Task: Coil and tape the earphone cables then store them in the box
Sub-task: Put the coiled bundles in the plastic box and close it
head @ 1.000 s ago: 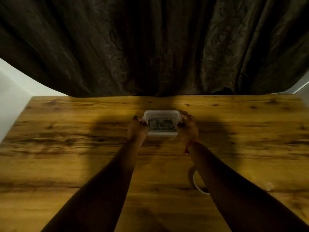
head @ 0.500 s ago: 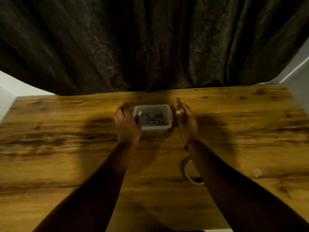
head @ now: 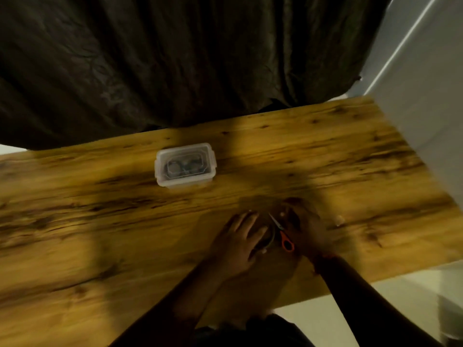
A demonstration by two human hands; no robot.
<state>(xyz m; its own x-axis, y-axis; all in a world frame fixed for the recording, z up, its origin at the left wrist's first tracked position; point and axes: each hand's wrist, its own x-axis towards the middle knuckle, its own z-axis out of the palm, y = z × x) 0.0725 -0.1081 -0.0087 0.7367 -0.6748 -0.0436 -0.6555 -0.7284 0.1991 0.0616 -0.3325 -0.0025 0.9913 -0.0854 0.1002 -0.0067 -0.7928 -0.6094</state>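
the clear plastic box (head: 185, 164) stands on the wooden table (head: 100, 221), toward the far edge and left of centre, with its lid fitted. dark coiled earphone cables (head: 184, 166) show through the lid, inside the box. no hand touches the box; both hands are nearer the person and to the right of it, well apart from it.

the left hand (head: 240, 242) lies palm down over the table, fingers spread and fairly straight, pointing away from the person. its fingertips lie at a roll of tape (head: 269, 240), of which only a curved pale edge shows between the two hands. whether the thumb grips the roll cannot be told.

the right hand (head: 309, 234) is just to the right of the left hand, in shadow and blurred. a pair of small scissors (head: 281, 232) with an orange handle lies against its inner side, blades pointing away from the person and to the left. the frame does not show whether the fingers are curled round the scissors or only lie beside them, so the state of this hand cannot be told. a reddish band (head: 325, 257) shows at the right wrist.

a small pale scrap (head: 339, 220) lies on the table to the right of the right hand. a dark patterned curtain (head: 175, 58) hangs behind the far edge of the table, and a pale wall (head: 426, 83) stands at the right.
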